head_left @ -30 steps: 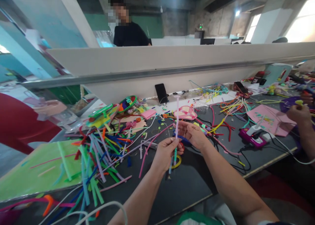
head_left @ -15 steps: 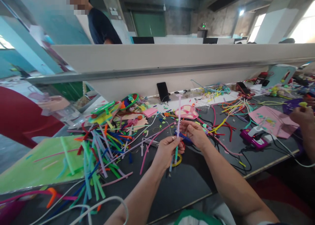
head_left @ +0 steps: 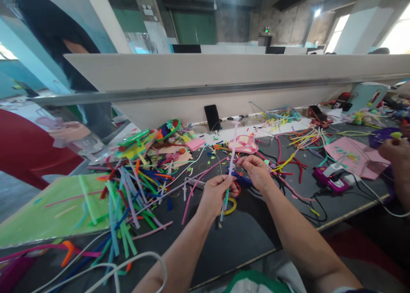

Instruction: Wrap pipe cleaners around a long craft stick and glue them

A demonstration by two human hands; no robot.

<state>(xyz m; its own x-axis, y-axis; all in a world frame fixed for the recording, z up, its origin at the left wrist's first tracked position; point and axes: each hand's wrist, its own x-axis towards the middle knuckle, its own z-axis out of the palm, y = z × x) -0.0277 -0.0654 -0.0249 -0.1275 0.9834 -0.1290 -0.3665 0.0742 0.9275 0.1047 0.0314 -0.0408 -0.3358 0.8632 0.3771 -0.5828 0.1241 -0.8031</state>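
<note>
1. Two bare hands of ours hover over the dark tabletop [head_left: 245,237]: our left hand [head_left: 219,189] and, just beside it, our right hand [head_left: 255,170].
2. We grip the lilac stem [head_left: 233,150] in the left hand, pinched between thumb and fingers; it stands nearly upright, its top leaning slightly to the right.
3. Most of the lilac length rises above our left fingers, while a teal section [head_left: 226,197] shows below them.
4. Our right hand is to the right of the stem, fingers curled and fingertips drawn together; we cannot tell whether they pinch anything.
5. Near the stem's lower end we see a yellow ring [head_left: 235,208], and below the right hand a blue object [head_left: 244,180].
6. Beyond the hands we have a pink checked heart [head_left: 244,144]; to our left, loose pipe cleaners [head_left: 125,199] lie heaped.
</note>
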